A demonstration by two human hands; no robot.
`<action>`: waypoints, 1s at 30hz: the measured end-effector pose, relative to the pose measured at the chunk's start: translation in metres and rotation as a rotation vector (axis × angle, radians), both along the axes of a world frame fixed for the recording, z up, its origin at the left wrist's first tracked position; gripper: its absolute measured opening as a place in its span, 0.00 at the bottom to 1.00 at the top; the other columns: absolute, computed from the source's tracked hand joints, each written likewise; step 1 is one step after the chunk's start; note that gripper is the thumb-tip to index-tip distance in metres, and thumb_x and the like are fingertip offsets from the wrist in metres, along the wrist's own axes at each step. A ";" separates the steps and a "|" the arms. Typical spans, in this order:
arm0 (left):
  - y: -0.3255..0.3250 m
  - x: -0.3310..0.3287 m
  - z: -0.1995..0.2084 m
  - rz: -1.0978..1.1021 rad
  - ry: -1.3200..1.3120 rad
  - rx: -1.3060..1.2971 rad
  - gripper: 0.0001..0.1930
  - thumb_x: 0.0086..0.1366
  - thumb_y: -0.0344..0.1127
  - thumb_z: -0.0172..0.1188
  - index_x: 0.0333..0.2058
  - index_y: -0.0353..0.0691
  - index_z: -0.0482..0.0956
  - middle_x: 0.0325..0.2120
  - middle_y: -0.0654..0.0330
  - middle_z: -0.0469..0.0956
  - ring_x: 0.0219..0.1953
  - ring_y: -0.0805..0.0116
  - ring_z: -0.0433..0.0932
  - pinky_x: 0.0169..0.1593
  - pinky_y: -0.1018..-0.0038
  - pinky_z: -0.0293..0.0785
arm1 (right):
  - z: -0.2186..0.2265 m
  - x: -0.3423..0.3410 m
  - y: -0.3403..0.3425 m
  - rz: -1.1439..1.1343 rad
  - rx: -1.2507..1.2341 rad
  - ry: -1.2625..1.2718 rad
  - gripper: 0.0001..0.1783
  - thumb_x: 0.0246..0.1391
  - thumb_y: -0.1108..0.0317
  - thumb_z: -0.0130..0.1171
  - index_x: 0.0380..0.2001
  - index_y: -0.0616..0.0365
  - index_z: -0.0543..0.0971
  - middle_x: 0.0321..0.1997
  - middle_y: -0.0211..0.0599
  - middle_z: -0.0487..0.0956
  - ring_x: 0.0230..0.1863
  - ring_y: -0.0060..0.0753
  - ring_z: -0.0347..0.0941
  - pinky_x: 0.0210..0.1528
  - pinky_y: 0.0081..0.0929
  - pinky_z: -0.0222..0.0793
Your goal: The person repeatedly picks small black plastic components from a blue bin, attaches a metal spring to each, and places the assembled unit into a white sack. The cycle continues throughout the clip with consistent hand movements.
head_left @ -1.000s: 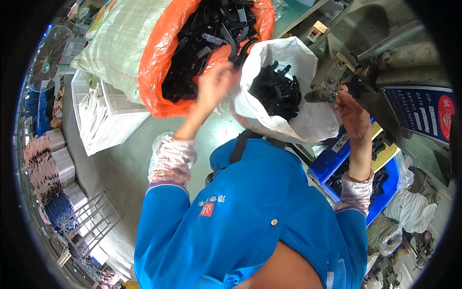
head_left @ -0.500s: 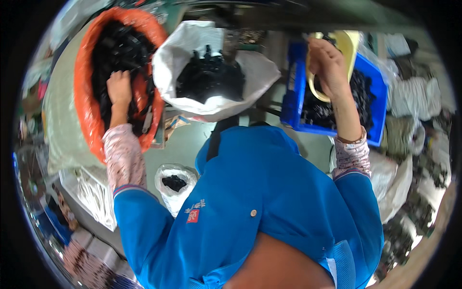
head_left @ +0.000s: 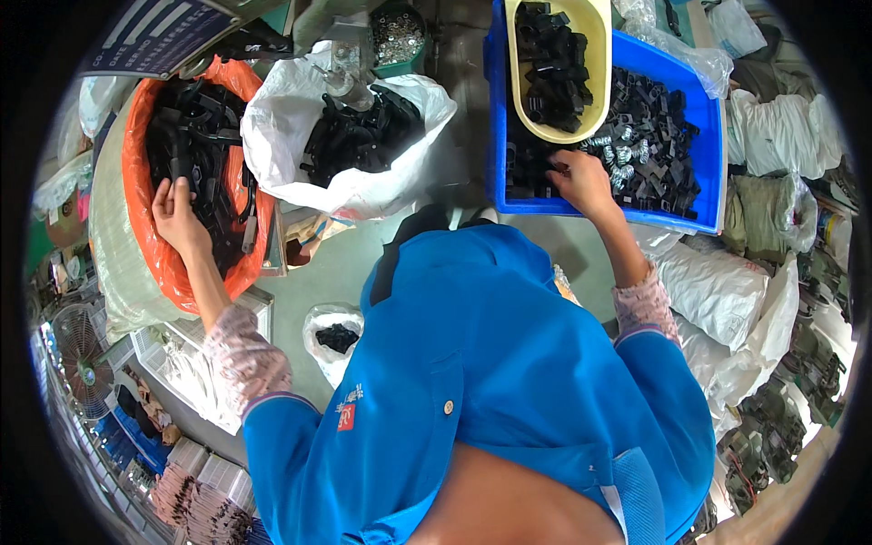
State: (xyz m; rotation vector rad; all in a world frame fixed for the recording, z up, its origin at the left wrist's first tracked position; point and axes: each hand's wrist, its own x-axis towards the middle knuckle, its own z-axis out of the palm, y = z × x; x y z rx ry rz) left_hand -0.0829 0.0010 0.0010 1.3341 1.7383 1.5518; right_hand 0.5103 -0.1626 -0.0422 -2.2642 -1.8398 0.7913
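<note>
My left hand (head_left: 182, 218) is at the near side of an orange-lined sack (head_left: 136, 173). Its fingertips pinch a long black plastic part (head_left: 179, 156), and more black parts lie beneath. My right hand (head_left: 584, 184) reaches into the blue bin (head_left: 495, 118) on the right, fingers drawn together among small black plastic pieces (head_left: 654, 118); whatever they grip is hidden. Just beyond that hand, a yellow tub (head_left: 600, 100) of black parts rests over the bin's left portion. Shiny metal springs (head_left: 622, 156) lie on the black pieces beside my fingers.
Between the bins stands a white sack (head_left: 272, 173) of black parts, under a machine's metal fixture (head_left: 348, 77). Behind it sits a green bowl (head_left: 419, 64) of small metal pieces. A small white bag (head_left: 336, 363) is on the floor. White sacks (head_left: 713, 282) crowd the right.
My right hand has left the yellow tub's rim and come down into the blue bin. The tub, tilted before, now rests flatter. My left hand has come up with a black part; the view has shifted.
</note>
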 end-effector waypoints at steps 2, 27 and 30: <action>-0.027 0.038 0.013 -0.100 -0.017 0.077 0.17 0.59 0.26 0.67 0.45 0.29 0.74 0.42 0.56 0.79 0.41 0.72 0.77 0.49 0.78 0.72 | -0.011 -0.002 0.007 0.107 -0.060 -0.108 0.20 0.46 0.62 0.65 0.44 0.53 0.80 0.35 0.47 0.82 0.42 0.53 0.78 0.43 0.45 0.73; -0.171 0.391 0.006 -0.999 -0.720 -0.630 0.13 0.59 0.26 0.66 0.43 0.36 0.77 0.33 0.60 0.79 0.27 0.78 0.75 0.24 0.82 0.71 | 0.053 -0.008 -0.089 -0.590 -0.305 1.843 0.13 0.56 0.71 0.61 0.45 0.60 0.77 0.41 0.36 0.80 0.38 0.28 0.78 0.41 0.24 0.74; -0.166 0.388 0.009 -0.891 -0.800 -0.602 0.10 0.60 0.28 0.65 0.40 0.38 0.77 0.30 0.64 0.76 0.26 0.79 0.74 0.22 0.82 0.70 | 0.044 0.008 -0.086 -0.282 -0.152 1.324 0.10 0.56 0.70 0.62 0.41 0.62 0.81 0.40 0.37 0.82 0.37 0.24 0.78 0.37 0.22 0.74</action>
